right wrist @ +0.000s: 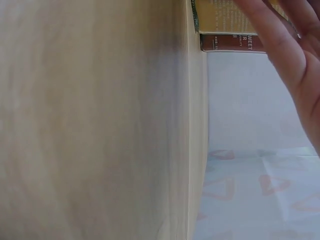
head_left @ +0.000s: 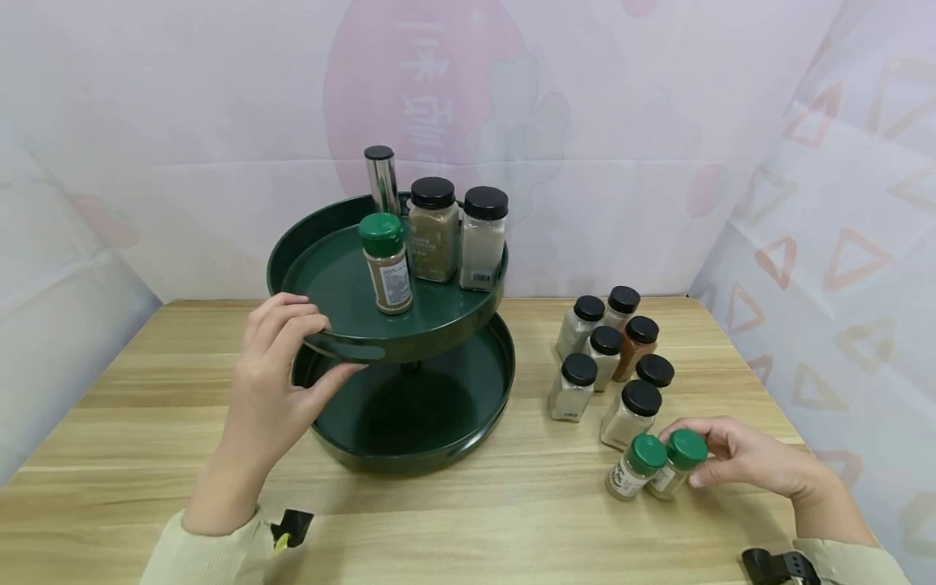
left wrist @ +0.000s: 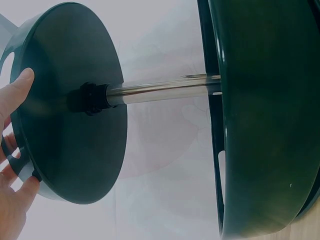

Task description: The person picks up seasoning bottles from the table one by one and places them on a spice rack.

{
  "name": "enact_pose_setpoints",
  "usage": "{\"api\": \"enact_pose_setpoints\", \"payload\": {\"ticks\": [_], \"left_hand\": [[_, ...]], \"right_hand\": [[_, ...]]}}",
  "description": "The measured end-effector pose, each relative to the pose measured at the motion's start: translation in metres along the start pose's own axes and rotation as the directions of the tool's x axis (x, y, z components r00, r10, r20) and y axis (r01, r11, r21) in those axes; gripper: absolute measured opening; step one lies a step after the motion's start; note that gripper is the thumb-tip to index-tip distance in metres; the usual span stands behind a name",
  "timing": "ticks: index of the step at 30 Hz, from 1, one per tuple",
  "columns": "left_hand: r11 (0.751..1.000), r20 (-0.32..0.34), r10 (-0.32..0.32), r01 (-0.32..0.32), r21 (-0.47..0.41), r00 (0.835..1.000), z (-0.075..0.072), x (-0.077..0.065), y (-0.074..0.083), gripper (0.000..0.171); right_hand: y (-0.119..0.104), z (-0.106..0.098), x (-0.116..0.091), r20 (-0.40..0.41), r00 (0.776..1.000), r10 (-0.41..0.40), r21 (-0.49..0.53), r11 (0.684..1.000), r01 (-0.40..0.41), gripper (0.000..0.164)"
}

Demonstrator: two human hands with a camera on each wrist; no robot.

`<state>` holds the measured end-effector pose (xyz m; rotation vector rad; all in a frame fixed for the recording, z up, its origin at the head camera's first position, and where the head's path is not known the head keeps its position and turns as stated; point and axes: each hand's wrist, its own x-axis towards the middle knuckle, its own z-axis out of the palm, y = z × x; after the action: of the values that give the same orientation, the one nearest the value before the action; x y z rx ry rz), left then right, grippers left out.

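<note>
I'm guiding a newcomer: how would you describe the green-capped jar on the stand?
Find the two-tier green stand. On its upper tray, look for the jar nearest the left hand. Its green cap sets it apart from its black-capped neighbours.

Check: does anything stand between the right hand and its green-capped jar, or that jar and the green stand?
Nothing visible separates the right hand from its green-capped jar. Toward the green stand, another green-capped jar stands close at left, black-capped jars farther back.
</note>
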<state>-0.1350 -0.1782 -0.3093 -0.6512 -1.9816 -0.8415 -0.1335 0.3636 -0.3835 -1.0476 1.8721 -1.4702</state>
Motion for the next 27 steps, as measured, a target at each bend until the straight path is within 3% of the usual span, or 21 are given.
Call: {"api": "enact_pose_setpoints", "payload": {"ticks": [9, 13, 19, 23, 27], "left_hand": [[1.0, 0.007, -0.015, 0.015, -0.005, 1.0, 0.0, 0.0, 0.0, 0.064], [1.0, 0.004, 0.001, -0.001, -0.002, 1.0, 0.0, 0.0, 0.0, 0.063], [0.999, -0.005, 0.034, -0.034, 0.007, 0.999, 0.0, 0.0, -0.002, 0.061], [1.0, -0.001, 0.028, -0.028, 0.01, 1.0, 0.0, 0.0, -0.001, 0.062], [1.0, 0.003, 0.004, -0.004, 0.006, 1.0, 0.0, 0.0, 0.0, 0.064]], "right_hand": [[-0.006, 0.0, 0.0, -0.108, 0.991, -0.076, -0.043, 0.996, 0.072, 0.047], [-0.01, 0.001, -0.001, -0.144, 0.984, -0.101, -0.02, 0.995, 0.099, 0.048], [-0.019, 0.001, 0.001, -0.221, 0.965, -0.142, -0.076, 0.989, 0.128, 0.049], [-0.027, -0.002, 0.006, -0.232, 0.957, -0.176, -0.101, 0.983, 0.156, 0.05], [-0.035, -0.004, 0.01, -0.239, 0.958, -0.157, -0.083, 0.987, 0.141, 0.05]]}}
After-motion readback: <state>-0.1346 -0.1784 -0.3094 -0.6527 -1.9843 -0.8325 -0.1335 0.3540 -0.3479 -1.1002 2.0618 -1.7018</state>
